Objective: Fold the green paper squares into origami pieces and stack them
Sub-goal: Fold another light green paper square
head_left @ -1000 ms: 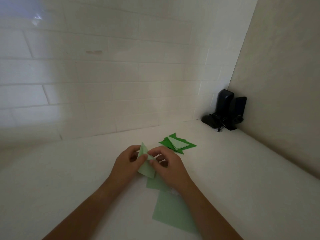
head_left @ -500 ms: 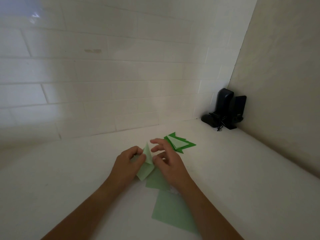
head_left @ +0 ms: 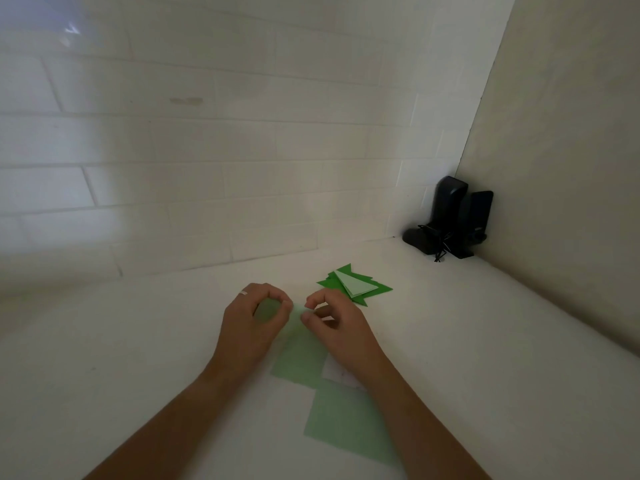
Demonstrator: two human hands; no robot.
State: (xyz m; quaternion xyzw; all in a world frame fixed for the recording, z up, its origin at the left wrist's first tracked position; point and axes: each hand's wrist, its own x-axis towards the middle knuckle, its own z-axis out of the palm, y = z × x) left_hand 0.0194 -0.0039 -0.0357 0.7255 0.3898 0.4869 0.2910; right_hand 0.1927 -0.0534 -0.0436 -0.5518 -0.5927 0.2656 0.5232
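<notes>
Green paper [head_left: 300, 358] lies blurred, partly hidden beneath both pinching hands [head_left: 294, 315]

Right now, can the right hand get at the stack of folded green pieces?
Probably yes. The right hand sits just short of the stack of folded green pieces, nothing between them, but it pinches the paper being folded with the left hand.

— From my feed: both hands sit mid-tabletop [head_left: 138, 341], the left hand [head_left: 251, 327] beside the right hand [head_left: 341, 332], a paper piece [head_left: 298, 320] between them.

— And behind?

— I see the folded stack [head_left: 356, 285] behind the right hand; flat squares [head_left: 346, 420] lie nearer me; speakers [head_left: 450, 216] occupy the far-right corner.
</notes>
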